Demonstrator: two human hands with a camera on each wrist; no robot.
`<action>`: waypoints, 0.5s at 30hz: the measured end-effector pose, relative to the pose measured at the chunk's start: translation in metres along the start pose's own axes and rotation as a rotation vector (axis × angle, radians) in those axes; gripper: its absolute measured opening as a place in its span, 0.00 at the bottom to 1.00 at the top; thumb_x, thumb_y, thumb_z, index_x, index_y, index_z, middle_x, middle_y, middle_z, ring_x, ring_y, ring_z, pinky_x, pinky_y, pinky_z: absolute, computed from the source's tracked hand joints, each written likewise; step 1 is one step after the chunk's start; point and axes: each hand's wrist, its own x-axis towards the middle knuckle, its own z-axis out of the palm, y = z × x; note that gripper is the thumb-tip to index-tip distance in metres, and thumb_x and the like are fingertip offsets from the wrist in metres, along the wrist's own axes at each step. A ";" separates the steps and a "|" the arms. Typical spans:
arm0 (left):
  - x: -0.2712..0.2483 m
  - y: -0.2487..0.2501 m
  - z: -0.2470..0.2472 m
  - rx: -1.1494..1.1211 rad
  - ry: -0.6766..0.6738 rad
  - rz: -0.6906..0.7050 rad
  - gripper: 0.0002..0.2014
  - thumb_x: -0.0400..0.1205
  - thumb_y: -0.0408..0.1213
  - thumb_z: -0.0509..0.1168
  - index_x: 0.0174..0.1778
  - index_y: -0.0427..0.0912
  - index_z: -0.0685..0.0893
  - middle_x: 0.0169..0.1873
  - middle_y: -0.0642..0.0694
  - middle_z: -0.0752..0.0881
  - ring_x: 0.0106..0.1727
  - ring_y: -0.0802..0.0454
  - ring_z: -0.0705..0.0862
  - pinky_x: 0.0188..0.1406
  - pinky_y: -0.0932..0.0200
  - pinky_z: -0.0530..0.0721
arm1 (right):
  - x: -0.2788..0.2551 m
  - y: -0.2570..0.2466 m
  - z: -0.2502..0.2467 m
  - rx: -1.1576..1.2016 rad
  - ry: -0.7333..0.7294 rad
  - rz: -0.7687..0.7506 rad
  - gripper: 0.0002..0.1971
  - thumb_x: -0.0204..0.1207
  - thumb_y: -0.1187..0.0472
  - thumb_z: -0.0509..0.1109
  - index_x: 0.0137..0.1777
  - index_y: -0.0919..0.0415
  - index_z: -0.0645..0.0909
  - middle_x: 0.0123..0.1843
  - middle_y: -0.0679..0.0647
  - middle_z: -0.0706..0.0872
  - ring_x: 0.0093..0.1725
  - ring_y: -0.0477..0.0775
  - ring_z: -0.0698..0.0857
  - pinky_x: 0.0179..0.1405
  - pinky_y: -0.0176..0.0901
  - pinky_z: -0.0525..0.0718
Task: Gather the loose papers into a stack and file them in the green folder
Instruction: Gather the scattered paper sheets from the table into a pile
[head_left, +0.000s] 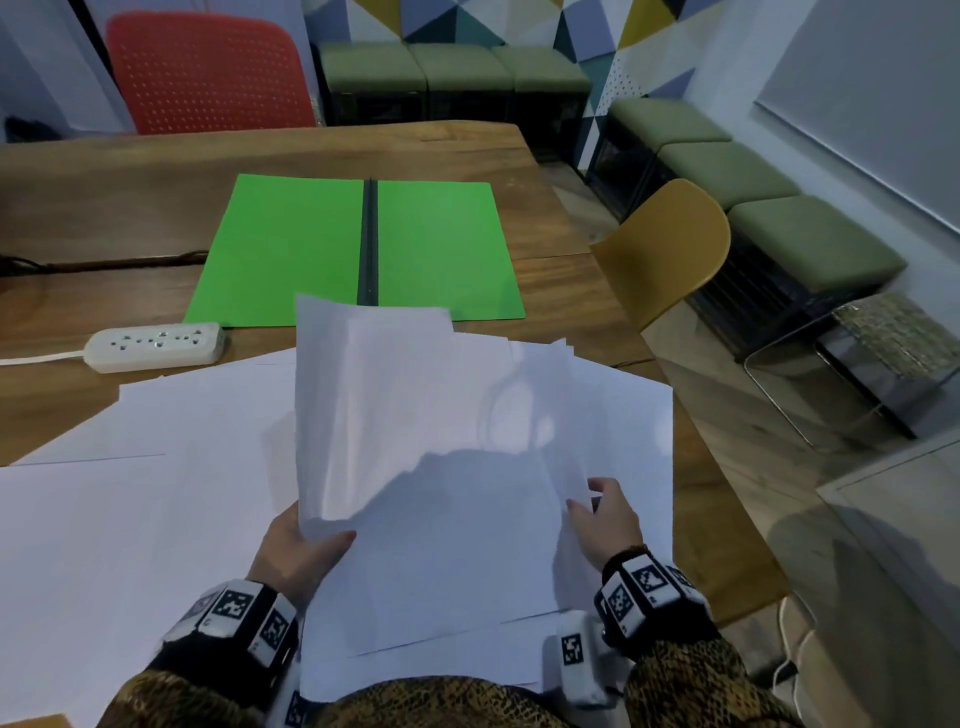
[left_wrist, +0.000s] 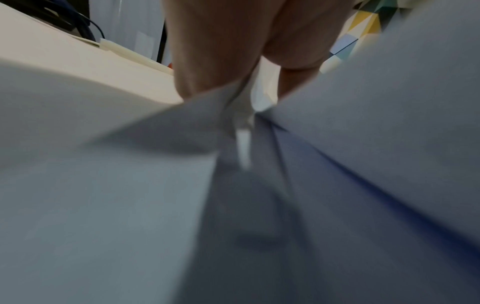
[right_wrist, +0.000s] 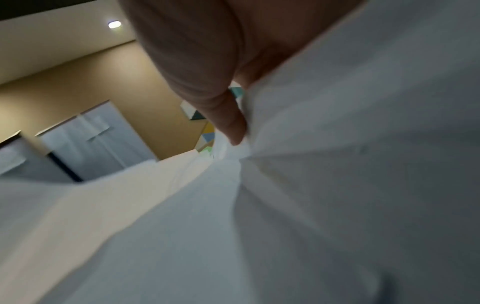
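The green folder (head_left: 358, 249) lies open and flat in the middle of the table, its dark spine pointing away from me. Several white sheets are spread over the near half of the table (head_left: 130, 467). My left hand (head_left: 304, 540) pinches the lower left corner of a lifted bundle of papers (head_left: 415, 405), thumb on top. My right hand (head_left: 605, 512) grips the bundle's right edge. In the left wrist view my fingers (left_wrist: 207, 61) press into the paper (left_wrist: 389, 102); in the right wrist view a fingertip (right_wrist: 231, 127) lies against the sheets (right_wrist: 337, 144).
A white power strip (head_left: 156, 345) with its cord lies left of the folder. A red chair (head_left: 208, 78) stands behind the wooden table (head_left: 130, 182), a yellow chair (head_left: 670, 244) at its right side. Green benches (head_left: 753, 197) line the walls.
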 end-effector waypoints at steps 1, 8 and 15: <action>0.001 0.000 0.001 -0.015 -0.026 -0.014 0.27 0.51 0.38 0.79 0.47 0.44 0.85 0.38 0.46 0.92 0.44 0.42 0.89 0.41 0.49 0.86 | -0.002 -0.001 0.000 0.015 -0.027 0.009 0.15 0.79 0.56 0.62 0.62 0.63 0.73 0.62 0.62 0.82 0.53 0.59 0.80 0.52 0.46 0.77; -0.003 0.010 0.016 -0.172 -0.167 -0.091 0.15 0.73 0.19 0.67 0.56 0.27 0.82 0.40 0.38 0.92 0.40 0.44 0.92 0.34 0.55 0.90 | 0.012 0.003 -0.007 -0.014 -0.124 -0.016 0.38 0.67 0.39 0.70 0.68 0.68 0.70 0.67 0.60 0.78 0.66 0.62 0.78 0.62 0.48 0.76; -0.008 0.025 0.026 0.020 -0.253 -0.007 0.19 0.60 0.32 0.69 0.48 0.40 0.83 0.27 0.51 0.92 0.31 0.55 0.90 0.25 0.65 0.85 | 0.015 0.018 -0.010 0.344 -0.392 -0.023 0.21 0.67 0.69 0.76 0.60 0.66 0.79 0.54 0.59 0.88 0.53 0.59 0.87 0.54 0.49 0.85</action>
